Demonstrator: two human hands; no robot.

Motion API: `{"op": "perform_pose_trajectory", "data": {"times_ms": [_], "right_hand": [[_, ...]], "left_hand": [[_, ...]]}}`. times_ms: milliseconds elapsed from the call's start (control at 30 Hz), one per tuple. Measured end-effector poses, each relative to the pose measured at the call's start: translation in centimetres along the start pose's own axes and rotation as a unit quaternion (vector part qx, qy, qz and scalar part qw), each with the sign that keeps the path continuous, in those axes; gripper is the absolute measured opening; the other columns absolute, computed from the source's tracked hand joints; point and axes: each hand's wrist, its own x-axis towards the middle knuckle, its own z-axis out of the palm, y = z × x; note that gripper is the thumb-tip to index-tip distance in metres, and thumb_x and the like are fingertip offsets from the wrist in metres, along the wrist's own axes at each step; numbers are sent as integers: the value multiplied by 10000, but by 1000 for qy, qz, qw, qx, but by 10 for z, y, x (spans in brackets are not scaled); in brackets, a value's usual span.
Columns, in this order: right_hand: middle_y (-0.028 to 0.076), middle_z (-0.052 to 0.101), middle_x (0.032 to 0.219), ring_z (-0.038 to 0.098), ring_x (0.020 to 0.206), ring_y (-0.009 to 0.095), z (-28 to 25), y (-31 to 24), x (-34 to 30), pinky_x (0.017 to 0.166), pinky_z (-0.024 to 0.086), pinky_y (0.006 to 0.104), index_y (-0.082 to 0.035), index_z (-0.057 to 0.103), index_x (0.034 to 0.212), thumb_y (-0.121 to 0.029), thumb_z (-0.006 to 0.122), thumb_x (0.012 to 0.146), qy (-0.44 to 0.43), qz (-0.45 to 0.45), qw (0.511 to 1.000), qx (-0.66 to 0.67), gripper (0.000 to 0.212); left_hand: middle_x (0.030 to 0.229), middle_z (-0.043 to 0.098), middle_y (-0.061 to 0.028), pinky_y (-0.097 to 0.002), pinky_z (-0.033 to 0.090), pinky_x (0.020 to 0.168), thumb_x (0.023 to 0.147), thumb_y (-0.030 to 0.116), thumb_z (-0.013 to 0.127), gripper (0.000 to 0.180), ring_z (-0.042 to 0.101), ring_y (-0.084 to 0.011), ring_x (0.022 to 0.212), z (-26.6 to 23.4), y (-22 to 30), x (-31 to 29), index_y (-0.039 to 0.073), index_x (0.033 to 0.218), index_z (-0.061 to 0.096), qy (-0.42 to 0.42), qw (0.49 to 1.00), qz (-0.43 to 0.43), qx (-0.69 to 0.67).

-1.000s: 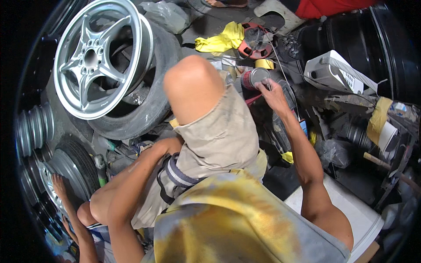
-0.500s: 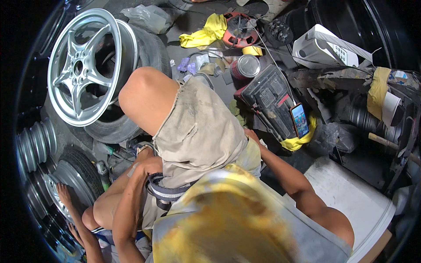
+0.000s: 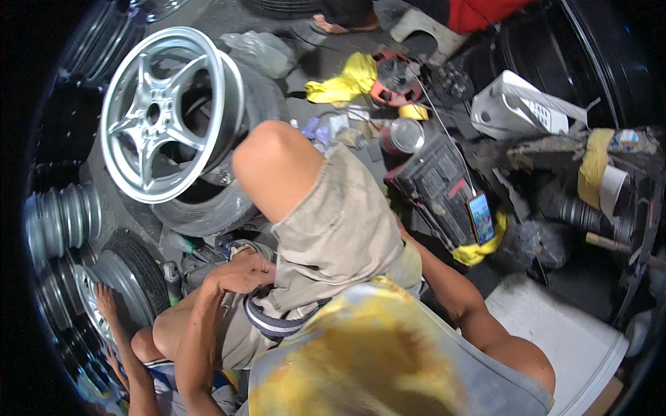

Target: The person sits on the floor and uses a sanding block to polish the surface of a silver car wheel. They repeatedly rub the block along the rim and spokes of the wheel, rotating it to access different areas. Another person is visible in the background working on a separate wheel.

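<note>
My left hand [image 3: 244,274] is beside the leg of my beige shorts [image 3: 333,243], its fingers curled in. Whatever lies in those fingers, if anything, is hidden. Along the other side of my raised knee [image 3: 274,156] runs my right forearm [image 3: 440,274]. That hand is tucked down beside the thigh, and its fingers are out of sight. Ahead on the left, a silver five-spoke wheel rim [image 3: 184,114] leans on a stack of worn tires [image 3: 215,208]. Neither of my hands touches it.
Another person's hand [image 3: 104,299] rests on a wheel with its tire [image 3: 139,277] at lower left. On the right lie a black toolbox [image 3: 430,177] with a phone [image 3: 481,218], a can [image 3: 404,136], yellow cloth [image 3: 347,82] and a white bin [image 3: 555,326]. Another person's foot [image 3: 333,24] shows at the far edge.
The view has shifted, so most things sit lower and further right. My left hand has lifted a little along the shorts. A foot and red cloth now show at the far edge.
</note>
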Motion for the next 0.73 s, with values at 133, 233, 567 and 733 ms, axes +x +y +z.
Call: {"op": "perform_pose_trajectory", "data": {"times_ms": [133,233,567,733], "right_hand": [[247,684,987,662,910,428,-32,-42,66,781,515,510,-42,606,1179,-382,687,835,8,-79,996,36,490],[236,687,996,663,904,423,-67,-83,134,778,519,504,-45,623,1164,-386,699,837,131,-182,971,77,478],[200,705,983,690,915,399,-188,-179,263,775,547,507,-63,708,941,-266,653,857,277,-85,881,-374,226],[229,699,1020,691,917,386,-216,-210,254,800,546,480,-75,702,1138,-334,678,867,150,-184,935,-262,376]], "left_hand": [[588,539,-105,-325,453,569,952,304,602,318,543,-160,549,-13,48,-16,6,930,711,153,983,-90,52],[645,601,-158,-366,481,605,925,283,620,314,582,-270,574,-25,75,-41,-17,873,698,243,955,-138,96],[862,695,-169,-320,532,781,780,-58,479,308,677,-216,819,-52,81,-182,-76,1010,682,593,780,-144,138],[928,710,-159,-310,529,828,826,-31,497,321,682,-202,874,-81,67,-202,-50,1087,683,666,722,-79,169]]}}
